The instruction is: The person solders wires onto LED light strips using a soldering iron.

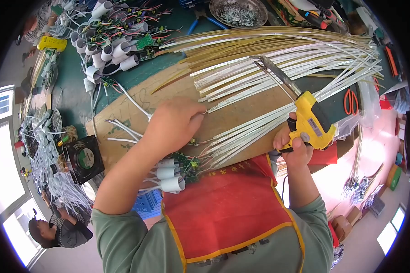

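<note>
My right hand grips a yellow-and-black soldering gun, its long metal barrel and thin feed tube pointing up and left over the light strips. My left hand is over the brown board, thumb and fingers pinched together. What it pinches is hidden, apart from a tiny pale tip at the fingers. A white cable runs in under that hand. White LED strips fan out to its right. A nearer bundle of strips leads by thin wires to green circuit boards beside white cylindrical housings.
More white housings with boards and wires pile up at the far left. Blue pliers and a metal dish of solder scraps lie at the back. Red-handled scissors are at right, a black fan at left. Another person sits lower left.
</note>
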Demonstrator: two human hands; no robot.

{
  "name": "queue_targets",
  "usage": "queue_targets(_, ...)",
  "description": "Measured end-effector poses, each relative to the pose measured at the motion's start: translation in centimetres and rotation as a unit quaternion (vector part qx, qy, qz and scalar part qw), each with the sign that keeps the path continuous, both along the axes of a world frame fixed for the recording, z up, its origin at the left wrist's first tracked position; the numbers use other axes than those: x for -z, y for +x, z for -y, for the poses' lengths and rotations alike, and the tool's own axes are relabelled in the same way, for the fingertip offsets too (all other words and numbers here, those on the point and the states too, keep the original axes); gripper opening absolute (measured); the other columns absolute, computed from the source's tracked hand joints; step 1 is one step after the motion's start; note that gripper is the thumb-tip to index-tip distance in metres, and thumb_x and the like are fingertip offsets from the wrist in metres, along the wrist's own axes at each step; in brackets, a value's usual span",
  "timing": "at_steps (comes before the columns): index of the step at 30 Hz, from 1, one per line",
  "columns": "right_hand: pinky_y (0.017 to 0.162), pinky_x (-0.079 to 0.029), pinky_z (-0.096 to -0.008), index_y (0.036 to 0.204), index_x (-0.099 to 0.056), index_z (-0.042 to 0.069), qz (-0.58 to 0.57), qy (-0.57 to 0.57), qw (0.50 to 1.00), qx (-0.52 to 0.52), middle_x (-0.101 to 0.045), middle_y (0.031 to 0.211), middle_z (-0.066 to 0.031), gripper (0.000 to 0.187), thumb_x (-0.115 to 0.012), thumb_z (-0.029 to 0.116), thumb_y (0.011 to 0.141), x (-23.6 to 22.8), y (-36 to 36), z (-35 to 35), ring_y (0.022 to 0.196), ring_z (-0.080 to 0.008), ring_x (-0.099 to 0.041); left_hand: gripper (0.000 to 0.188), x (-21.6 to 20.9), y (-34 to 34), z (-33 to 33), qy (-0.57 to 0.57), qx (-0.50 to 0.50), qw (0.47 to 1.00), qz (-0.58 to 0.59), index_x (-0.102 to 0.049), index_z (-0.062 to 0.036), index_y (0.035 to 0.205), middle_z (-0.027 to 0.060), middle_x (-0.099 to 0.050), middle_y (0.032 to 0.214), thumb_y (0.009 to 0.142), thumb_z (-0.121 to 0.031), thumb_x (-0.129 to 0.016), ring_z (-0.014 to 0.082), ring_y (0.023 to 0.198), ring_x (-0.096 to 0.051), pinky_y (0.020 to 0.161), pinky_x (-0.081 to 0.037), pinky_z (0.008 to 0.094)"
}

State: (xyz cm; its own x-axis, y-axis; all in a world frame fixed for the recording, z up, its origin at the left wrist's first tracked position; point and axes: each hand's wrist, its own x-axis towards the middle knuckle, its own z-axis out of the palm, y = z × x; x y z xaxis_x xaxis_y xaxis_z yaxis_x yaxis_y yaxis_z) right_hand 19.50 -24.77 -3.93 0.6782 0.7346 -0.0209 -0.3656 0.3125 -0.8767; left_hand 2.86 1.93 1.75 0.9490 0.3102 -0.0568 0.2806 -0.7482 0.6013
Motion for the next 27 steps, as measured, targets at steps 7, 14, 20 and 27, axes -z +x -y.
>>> queue_targets(7,0.059,-0.046,-0.0312,0.138,-0.043,-0.005,0.006,-0.005,1.000,0.004,-0.055,0.073,-0.0082,0.069,-0.072,0.032,0.089,0.2,0.0,0.2,0.061,-0.0179,-0.054,0.011,0.0,-0.2,0.6,-0.032,0.061,0.997,0.019,-0.069,-0.0042,0.093,0.0148,-0.067,0.091,0.086,-0.011,-0.065,0.0371,0.091,-0.062,0.081,-0.050,0.0439)
queue_targets(14,0.058,-0.047,-0.0314,0.139,-0.040,-0.002,0.044,-0.059,0.997,-0.016,-0.054,0.074,-0.0051,0.077,-0.076,0.041,0.087,0.0,-0.1,0.6,0.061,-0.0163,-0.054,0.010,-0.1,-0.8,1.4,0.027,0.021,0.999,0.028,-0.069,-0.0052,0.094,0.0137,-0.067,0.093,0.086,-0.011,-0.066,0.0356,0.092,-0.062,0.081,-0.050,0.0429)
queue_targets(20,0.058,-0.044,-0.0295,0.098,-0.062,0.000,0.092,-0.071,0.989,-0.094,-0.059,0.075,-0.0054,0.032,-0.071,0.029,0.091,-1.1,-1.8,1.0,0.066,-0.0161,-0.056,0.012,-0.1,-0.9,1.3,0.010,-0.028,0.999,0.029,-0.069,-0.0044,0.096,0.0136,-0.067,0.094,0.086,-0.010,-0.067,0.0356,0.094,-0.062,0.082,-0.050,0.0420)
queue_targets(27,0.063,-0.045,-0.0329,0.086,-0.061,0.004,0.117,-0.089,0.978,-0.148,-0.059,0.076,-0.0059,0.025,-0.073,0.026,0.088,-0.6,-3.8,2.7,0.067,-0.0214,-0.056,0.012,0.0,-0.4,0.9,-0.006,-0.035,0.999,-0.012,-0.070,-0.0030,0.094,0.0144,-0.067,0.095,0.085,-0.011,-0.067,0.0356,0.096,-0.061,0.084,-0.049,0.0425)
